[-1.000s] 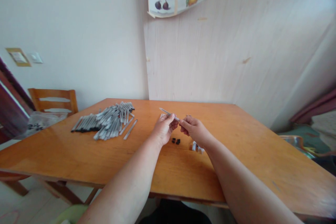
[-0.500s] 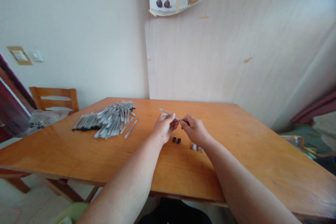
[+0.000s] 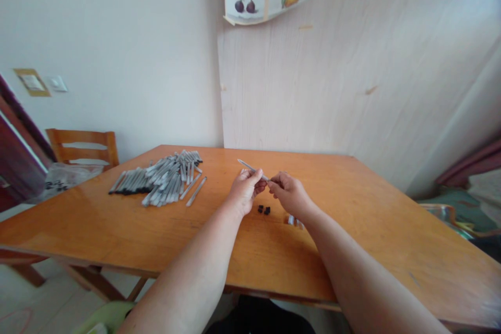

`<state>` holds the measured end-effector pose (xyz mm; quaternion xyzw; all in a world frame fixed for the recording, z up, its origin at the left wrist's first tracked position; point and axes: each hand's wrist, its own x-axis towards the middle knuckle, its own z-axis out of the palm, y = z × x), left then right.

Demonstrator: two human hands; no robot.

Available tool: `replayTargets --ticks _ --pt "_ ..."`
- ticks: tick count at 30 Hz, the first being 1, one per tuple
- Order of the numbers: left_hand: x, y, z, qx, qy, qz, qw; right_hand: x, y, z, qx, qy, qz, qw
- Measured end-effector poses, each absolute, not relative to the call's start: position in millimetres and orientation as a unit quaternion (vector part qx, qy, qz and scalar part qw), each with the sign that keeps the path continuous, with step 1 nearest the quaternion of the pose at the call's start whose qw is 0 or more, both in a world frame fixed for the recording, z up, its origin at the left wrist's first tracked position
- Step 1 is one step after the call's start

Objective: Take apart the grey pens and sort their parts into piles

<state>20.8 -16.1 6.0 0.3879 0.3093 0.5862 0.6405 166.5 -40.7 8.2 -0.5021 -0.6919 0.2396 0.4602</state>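
A slim grey pen [image 3: 246, 165] slants above the table, its tip pointing up and to the left. My left hand [image 3: 247, 188] pinches its shaft between thumb and fingers. At the lower right end, my right hand [image 3: 285, 186] has its fingertips closed on the pen; whether a small part is also between them is hidden. Several small black pieces, perhaps caps [image 3: 264, 210], lie on the table just below my hands. Beside my right wrist sit a few small clear and whitish pieces [image 3: 293, 220], partly covered by the forearm.
A heap of grey pens [image 3: 168, 180] lies on the left of the wooden table [image 3: 376, 219], some with black ends, one row set neatly. A wooden chair [image 3: 82, 146] and a clear plastic bag [image 3: 64, 180] with dark bits stand beyond the left edge.
Both hands keep the same hold on the pen. The view has shifted very slightly; nothing else visibly differs.
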Motion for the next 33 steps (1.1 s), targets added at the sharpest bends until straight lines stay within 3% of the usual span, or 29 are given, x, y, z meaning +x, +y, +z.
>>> replayTargets --ticks 6,11,18,24,29,33 --pt "20.2 -14.9 4.9 0.389 0.308 0.592 0.635 165.2 -41.6 7.7 -0.504 -0.663 0.330 0.445" --pt "20.8 -14.8 4.0 0.390 0.319 0.590 0.631 165.3 -41.1 7.9 -0.510 -0.669 0.273 0.467" --pt "20.3 -13.1 2.4 0.400 0.311 0.589 0.630 165.0 -40.2 6.1 -0.510 -0.665 0.319 0.443" --pt "20.5 -12.7 1.6 0.393 0.322 0.589 0.629 165.5 -39.2 6.0 -0.505 -0.647 0.302 0.486" --pt "20.5 -13.0 1.4 0.396 0.320 0.591 0.625 165.4 -42.5 10.6 -0.516 -0.654 0.334 0.441" --pt "20.9 -12.2 0.3 0.395 0.329 0.589 0.624 165.3 -40.8 7.8 -0.508 -0.647 0.316 0.473"
